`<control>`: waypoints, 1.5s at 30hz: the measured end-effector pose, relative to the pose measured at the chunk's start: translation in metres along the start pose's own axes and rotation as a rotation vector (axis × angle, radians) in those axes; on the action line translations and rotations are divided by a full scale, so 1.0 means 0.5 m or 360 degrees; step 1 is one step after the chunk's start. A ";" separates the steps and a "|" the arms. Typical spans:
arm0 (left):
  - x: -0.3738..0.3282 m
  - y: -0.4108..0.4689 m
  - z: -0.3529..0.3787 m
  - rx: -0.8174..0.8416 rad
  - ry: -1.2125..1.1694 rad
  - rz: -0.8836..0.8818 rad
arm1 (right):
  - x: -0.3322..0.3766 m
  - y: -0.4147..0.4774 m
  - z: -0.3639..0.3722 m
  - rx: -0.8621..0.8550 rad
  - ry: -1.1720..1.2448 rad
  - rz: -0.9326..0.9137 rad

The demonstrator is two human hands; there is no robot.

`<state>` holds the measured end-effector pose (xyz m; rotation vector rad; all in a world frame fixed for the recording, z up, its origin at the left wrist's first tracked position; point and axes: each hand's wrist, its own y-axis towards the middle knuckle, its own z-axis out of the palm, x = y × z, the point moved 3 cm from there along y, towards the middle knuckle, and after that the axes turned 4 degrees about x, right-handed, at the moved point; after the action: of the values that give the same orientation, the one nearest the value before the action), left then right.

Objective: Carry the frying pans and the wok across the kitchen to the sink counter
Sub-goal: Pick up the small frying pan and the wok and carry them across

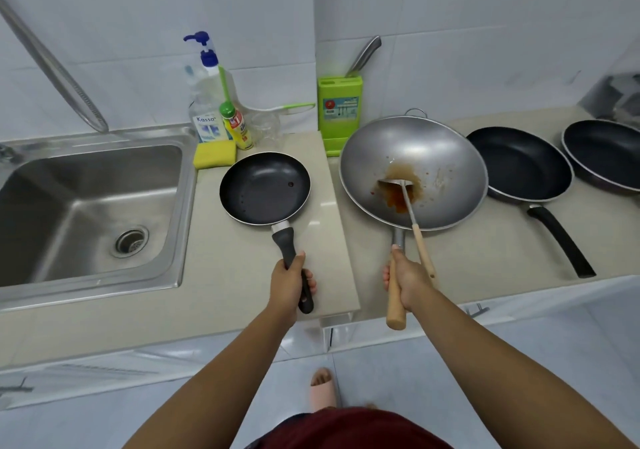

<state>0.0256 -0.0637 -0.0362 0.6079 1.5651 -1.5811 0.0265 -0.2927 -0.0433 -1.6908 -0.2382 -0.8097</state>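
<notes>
At centre frame, the left hand [289, 284] clasps a small pan [265, 188] and the right hand [408, 280] clasps the wok [414, 171] on the bench [214, 275] by the sink [86, 206], two pans [519, 164] already parked right, leaving seemingly only letting go.

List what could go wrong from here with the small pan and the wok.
1. The ladle lies loose in the wok, its handle over the rim; tilting could slide it out.
2. Reddish sauce pools at the wok's bottom and could spill.
3. The right hand holds the wok close to the black frying pan and the green knife block; the left hand holds the small frying pan near the sponge. Knocks seem possible.
</notes>
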 end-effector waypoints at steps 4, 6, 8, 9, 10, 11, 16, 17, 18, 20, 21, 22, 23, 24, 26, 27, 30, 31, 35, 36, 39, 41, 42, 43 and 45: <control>-0.004 0.021 0.001 0.0106 -0.0407 -0.0172 | 0.013 -0.008 -0.006 -0.0090 -0.0094 -0.0057; -0.002 0.027 0.000 0.0113 -0.0456 -0.0215 | 0.021 -0.012 -0.011 -0.0112 -0.0118 -0.0061; -0.001 0.028 -0.008 0.0036 -0.0342 -0.0200 | 0.024 -0.016 -0.012 -0.0131 -0.0143 -0.0064; -0.001 0.027 -0.014 -0.0008 -0.0290 -0.0180 | 0.025 -0.018 -0.012 -0.0138 -0.0151 -0.0066; -0.001 0.025 -0.019 -0.0041 -0.0253 -0.0157 | 0.025 -0.022 -0.011 -0.0143 -0.0153 -0.0065; -0.001 0.023 -0.023 -0.0065 -0.0228 -0.0138 | 0.024 -0.027 -0.010 -0.0146 -0.0157 -0.0063; 0.009 -0.007 -0.027 -0.0139 -0.0188 -0.0099 | 0.019 -0.061 -0.021 -0.0136 -0.0226 -0.0088; 0.012 -0.016 -0.025 -0.0155 -0.0194 -0.0096 | 0.018 -0.068 -0.027 -0.0131 -0.0250 -0.0097; 0.014 -0.027 -0.022 -0.0175 -0.0202 -0.0088 | 0.017 -0.074 -0.033 -0.0118 -0.0262 -0.0111; 0.018 -0.051 -0.017 -0.0221 -0.0225 -0.0060 | 0.018 -0.090 -0.045 -0.0073 -0.0256 -0.0163; 0.020 -0.065 -0.015 -0.0248 -0.0242 -0.0039 | 0.020 -0.098 -0.051 -0.0049 -0.0260 -0.0202; 0.020 -0.080 -0.013 -0.0275 -0.0255 -0.0013 | 0.021 -0.107 -0.057 -0.0026 -0.0272 -0.0242; 0.020 -0.096 -0.013 -0.0302 -0.0260 0.0018 | 0.022 -0.117 -0.064 -0.0006 -0.0290 -0.0277; 0.022 -0.112 -0.013 -0.0328 -0.0258 0.0052 | 0.022 -0.128 -0.071 0.0015 -0.0309 -0.0304; 0.027 -0.145 -0.016 -0.0374 -0.0252 0.0111 | 0.020 -0.151 -0.085 0.0067 -0.0360 -0.0353; 0.033 -0.162 -0.019 -0.0395 -0.0254 0.0137 | 0.017 -0.163 -0.093 0.0094 -0.0399 -0.0384; 0.057 -0.214 -0.030 -0.0467 -0.0262 0.0225 | 0.004 -0.197 -0.114 0.0190 -0.0528 -0.0466; 0.069 -0.233 -0.035 -0.0497 -0.0267 0.0253 | -0.001 -0.207 -0.120 0.0225 -0.0572 -0.0492; 0.121 -0.313 -0.066 -0.0663 -0.0349 0.0337 | -0.036 -0.249 -0.121 0.0415 -0.0673 -0.0574; 0.132 -0.333 -0.076 -0.0711 -0.0373 0.0345 | -0.046 -0.261 -0.115 0.0459 -0.0707 -0.0585; 0.159 -0.392 -0.109 -0.0861 -0.0471 0.0361 | -0.075 -0.296 -0.084 0.0610 -0.0788 -0.0619; 0.175 -0.431 -0.135 -0.0959 -0.0561 0.0376 | -0.094 -0.319 -0.058 0.0713 -0.0866 -0.0637; 0.185 -0.454 -0.152 -0.1015 -0.0616 0.0391 | -0.106 -0.332 -0.040 0.0768 -0.0928 -0.0647; 0.192 -0.472 -0.165 -0.1052 -0.0652 0.0400 | -0.115 -0.341 -0.028 0.0801 -0.0973 -0.0659; 0.206 -0.512 -0.196 -0.1142 -0.0710 0.0405 | -0.135 -0.358 0.000 0.0865 -0.1056 -0.0689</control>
<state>-0.2577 -0.0152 0.0185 0.0406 1.4954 -0.7989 -0.1226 -0.2228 0.0539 -1.3409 -1.2017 -0.3973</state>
